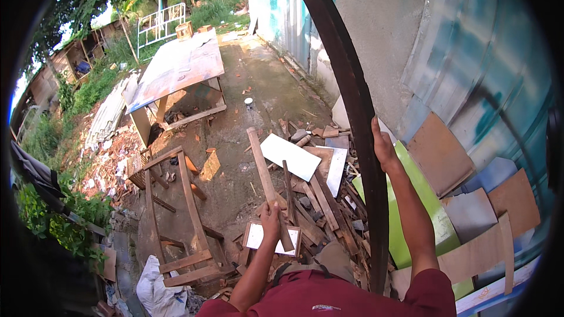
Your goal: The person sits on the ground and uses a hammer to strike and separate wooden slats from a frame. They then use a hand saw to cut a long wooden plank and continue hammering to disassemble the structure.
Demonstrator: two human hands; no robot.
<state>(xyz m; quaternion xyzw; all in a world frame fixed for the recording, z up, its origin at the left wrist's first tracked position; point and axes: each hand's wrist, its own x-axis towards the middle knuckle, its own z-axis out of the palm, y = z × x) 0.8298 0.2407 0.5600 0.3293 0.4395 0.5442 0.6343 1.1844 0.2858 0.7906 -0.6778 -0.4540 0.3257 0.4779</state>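
1. Two bare hands are in view: the left hand (270,221) is wrapped around the lower part of a wooden plank (261,161), which slants up and away
2. Right hand (384,147) touches the right edge of a long dark beam (359,105); how far its fingers close, I cannot tell
3. That beam runs from the top edge down beside the person's right side
4. Left of the plank lies a wooden frame (193,202); just right, a white board (289,157)
5. Green panel (399,223) stands behind the right forearm
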